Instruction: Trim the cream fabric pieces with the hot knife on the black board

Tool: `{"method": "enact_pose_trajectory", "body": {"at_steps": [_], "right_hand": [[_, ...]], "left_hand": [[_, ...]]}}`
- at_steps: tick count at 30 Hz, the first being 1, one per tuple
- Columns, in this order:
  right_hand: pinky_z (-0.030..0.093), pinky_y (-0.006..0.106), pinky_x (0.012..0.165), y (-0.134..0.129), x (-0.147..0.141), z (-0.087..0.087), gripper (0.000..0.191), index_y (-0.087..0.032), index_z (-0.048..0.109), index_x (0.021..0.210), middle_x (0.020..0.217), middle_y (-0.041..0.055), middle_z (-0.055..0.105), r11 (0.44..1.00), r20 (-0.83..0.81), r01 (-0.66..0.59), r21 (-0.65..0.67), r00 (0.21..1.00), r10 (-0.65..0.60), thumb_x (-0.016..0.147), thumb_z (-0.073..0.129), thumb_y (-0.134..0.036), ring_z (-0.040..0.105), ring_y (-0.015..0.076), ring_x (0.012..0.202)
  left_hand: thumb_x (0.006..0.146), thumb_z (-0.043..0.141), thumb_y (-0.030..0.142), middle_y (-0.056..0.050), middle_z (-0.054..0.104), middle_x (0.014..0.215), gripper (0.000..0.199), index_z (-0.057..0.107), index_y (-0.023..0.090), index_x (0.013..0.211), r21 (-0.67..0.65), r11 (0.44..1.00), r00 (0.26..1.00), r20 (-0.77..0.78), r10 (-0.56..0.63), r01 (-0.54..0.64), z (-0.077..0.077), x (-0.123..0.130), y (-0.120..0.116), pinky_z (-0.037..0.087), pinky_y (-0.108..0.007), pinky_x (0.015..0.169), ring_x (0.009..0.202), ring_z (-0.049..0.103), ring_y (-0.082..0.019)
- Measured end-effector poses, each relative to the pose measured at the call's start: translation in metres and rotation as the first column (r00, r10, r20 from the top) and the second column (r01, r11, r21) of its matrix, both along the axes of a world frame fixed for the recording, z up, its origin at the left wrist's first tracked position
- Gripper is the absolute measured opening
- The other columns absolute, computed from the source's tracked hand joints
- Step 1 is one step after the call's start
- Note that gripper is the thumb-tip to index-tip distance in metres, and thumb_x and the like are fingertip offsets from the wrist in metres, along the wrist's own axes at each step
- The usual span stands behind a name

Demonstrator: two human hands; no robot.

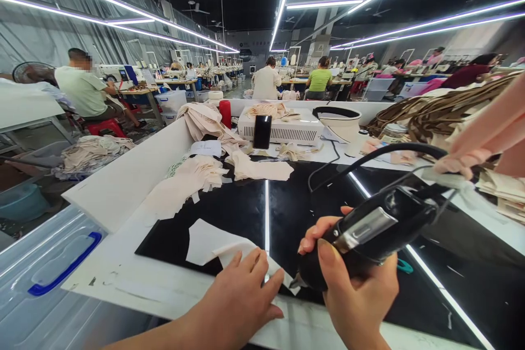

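Observation:
My left hand [241, 295] lies with its fingers spread on a pale fabric piece [209, 240] near the front edge of the black glossy board [246, 202]. The fabric has a folded strip along its right part, partly under my fingers. My right hand [353, 290] is wrapped round a black handheld power tool [369, 229] with a silver plate on its side. The tool's metal tip is at the right end of the fabric, just right of my left fingers. A thick black cable runs from its rear end.
Cut beige fabric pieces [180, 186] lie at the back left. Behind the board stand a white vented box [287, 128], a dark phone [262, 132] and a red cone [225, 114]. Brown straps [426, 106] are heaped at right. Several people sit at sewing tables beyond.

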State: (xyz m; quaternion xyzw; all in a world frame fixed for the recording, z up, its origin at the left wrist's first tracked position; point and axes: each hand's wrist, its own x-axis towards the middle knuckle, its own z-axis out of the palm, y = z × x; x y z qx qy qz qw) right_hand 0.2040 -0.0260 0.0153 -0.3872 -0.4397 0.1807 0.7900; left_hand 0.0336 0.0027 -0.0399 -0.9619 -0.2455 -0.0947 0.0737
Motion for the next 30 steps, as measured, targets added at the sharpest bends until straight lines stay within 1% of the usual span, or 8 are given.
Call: {"method": "enact_pose_trajectory", "body": {"at_steps": [3, 5, 9, 12, 19, 22, 27, 30], "right_hand": [[0.059, 0.031, 0.056, 0.005, 0.002, 0.003, 0.042, -0.028, 0.058, 0.122, 0.083, -0.0027, 0.069, 1.0, -0.028, 0.011, -0.005, 1.0, -0.011, 0.086, 0.079, -0.02, 0.067, 0.0145, 0.06], [0.058, 0.033, 0.057, 0.011, 0.004, 0.006, 0.041, -0.028, 0.058, 0.122, 0.083, -0.0033, 0.068, 1.0, -0.073, 0.018, 0.003, 0.997, -0.018, 0.086, 0.08, -0.023, 0.066, 0.0144, 0.06], [0.057, 0.034, 0.059, 0.024, 0.006, 0.007, 0.041, -0.029, 0.058, 0.121, 0.083, -0.0042, 0.068, 1.0, -0.1, -0.009, 0.011, 0.995, 0.01, 0.087, 0.08, -0.029, 0.064, 0.0144, 0.059], [0.056, 0.034, 0.058, 0.031, 0.005, 0.004, 0.039, -0.029, 0.057, 0.12, 0.083, -0.0046, 0.068, 0.999, -0.097, -0.047, -0.006, 0.994, 0.046, 0.087, 0.08, -0.028, 0.064, 0.0146, 0.06], [0.057, 0.033, 0.057, 0.035, -0.002, 0.0, 0.039, -0.029, 0.057, 0.121, 0.082, -0.0044, 0.068, 0.995, -0.087, -0.102, 0.018, 0.991, 0.103, 0.088, 0.078, -0.029, 0.064, 0.0144, 0.059], [0.058, 0.033, 0.057, 0.035, -0.002, -0.001, 0.038, -0.03, 0.058, 0.121, 0.083, -0.004, 0.068, 0.994, -0.085, -0.105, 0.012, 0.991, 0.105, 0.089, 0.078, -0.028, 0.064, 0.0143, 0.06], [0.057, 0.032, 0.057, 0.036, -0.002, 0.001, 0.035, -0.029, 0.058, 0.119, 0.082, -0.0044, 0.067, 0.994, -0.092, -0.108, -0.033, 0.99, 0.105, 0.09, 0.076, -0.028, 0.064, 0.0139, 0.06], [0.057, 0.031, 0.055, 0.041, -0.003, 0.002, 0.034, -0.028, 0.057, 0.118, 0.081, -0.0048, 0.067, 0.994, -0.112, -0.112, -0.002, 0.988, 0.111, 0.089, 0.077, -0.029, 0.063, 0.0137, 0.059]], "left_hand": [[0.093, 0.07, 0.061, -0.022, 0.064, 0.136, 0.066, 0.051, 0.019, 0.14, 0.018, 1.0, 1.0, 0.021, -0.008, 0.008, -0.008, -0.003, -0.003, 0.058, -0.052, 0.099, 0.128, 0.063, -0.036], [0.094, 0.07, 0.061, -0.023, 0.063, 0.137, 0.067, 0.05, 0.018, 0.142, 0.019, 1.0, 1.0, 0.025, -0.013, 0.013, -0.011, -0.004, -0.004, 0.057, -0.054, 0.1, 0.13, 0.062, -0.037], [0.093, 0.07, 0.062, -0.024, 0.064, 0.137, 0.069, 0.05, 0.018, 0.142, 0.016, 1.0, 0.999, 0.049, -0.013, 0.013, -0.01, -0.006, -0.005, 0.056, -0.055, 0.103, 0.131, 0.061, -0.037], [0.094, 0.069, 0.062, -0.023, 0.064, 0.137, 0.069, 0.05, 0.018, 0.143, 0.007, 1.0, 0.998, 0.064, -0.014, 0.013, -0.01, -0.007, -0.005, 0.056, -0.056, 0.103, 0.131, 0.061, -0.037], [0.092, 0.072, 0.061, -0.025, 0.064, 0.138, 0.072, 0.049, 0.018, 0.145, -0.033, 0.999, 0.995, 0.092, -0.031, 0.034, -0.015, -0.008, -0.004, 0.055, -0.059, 0.104, 0.132, 0.061, -0.039], [0.09, 0.074, 0.061, -0.025, 0.063, 0.138, 0.074, 0.049, 0.018, 0.144, -0.039, 0.998, 0.994, 0.101, -0.038, 0.042, -0.018, -0.009, -0.004, 0.054, -0.06, 0.105, 0.133, 0.06, -0.039], [0.088, 0.077, 0.06, -0.025, 0.063, 0.138, 0.076, 0.049, 0.018, 0.144, -0.044, 0.998, 0.99, 0.132, -0.046, 0.052, -0.018, -0.009, -0.003, 0.054, -0.061, 0.104, 0.133, 0.059, -0.039], [0.088, 0.077, 0.058, -0.025, 0.062, 0.14, 0.074, 0.05, 0.018, 0.143, -0.063, 0.996, 0.99, 0.136, -0.047, 0.056, -0.019, -0.01, -0.003, 0.052, -0.061, 0.106, 0.135, 0.058, -0.039]]}}
